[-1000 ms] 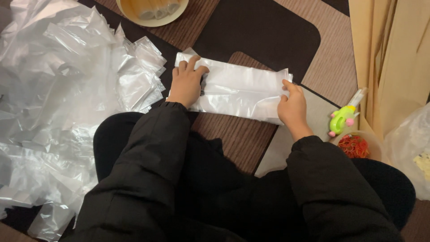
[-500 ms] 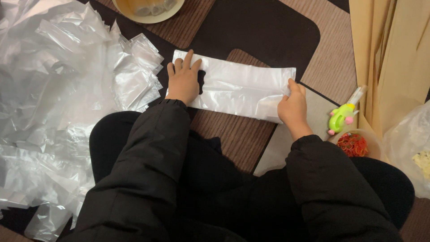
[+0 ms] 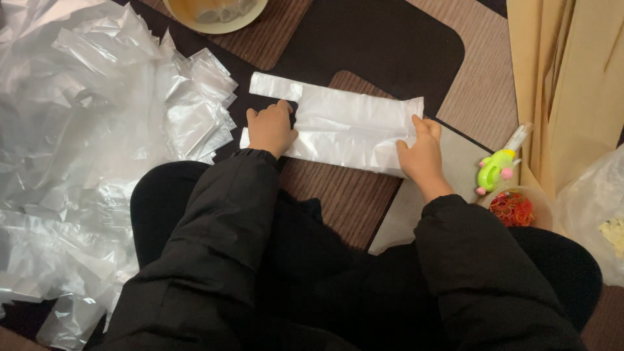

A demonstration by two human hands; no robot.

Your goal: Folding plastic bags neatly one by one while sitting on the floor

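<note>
Translucent white plastic bag (image 3: 344,127) lies flat on the floor mat, directly ahead of the person's knees, between both hands. Long axis runs left to right, tilted slightly: left end sits a bit further from the body, right end a bit nearer. One handle strip sticks out at the far left end.

Left hand (image 3: 270,129) rests palm down on the left end of the bag, fingers curled loosely, pressing rather than pinching as far as I can tell. Right hand (image 3: 422,155) is at the right end, thumb and fingers closed on the bag's edge near the corner. Both hands touch the bag, one per end, so neither is nearer; the bag spans the gap between them.

Counts:
- 1 bag under the hands
- 2 hands, both the person's own, black sleeves
- 1 big loose pile of clear plastic bags (image 3: 84,149) to the left, just beside the left hand, too many and too overlapped to count
- 1 round cream bowl (image 3: 214,13) at the top edge, contents unclear
- 1 green toy-like dispenser with pink knobs (image 3: 495,170) to the right of the right hand, near but apart
- 1 small clear cup of red and orange rubber bands (image 3: 513,208) just below that dispenser
- 1 dark mat (image 3: 383,45) under the far side of the bag, on a brown striped floor surface

Beige fabric hangs at the right edge
</note>
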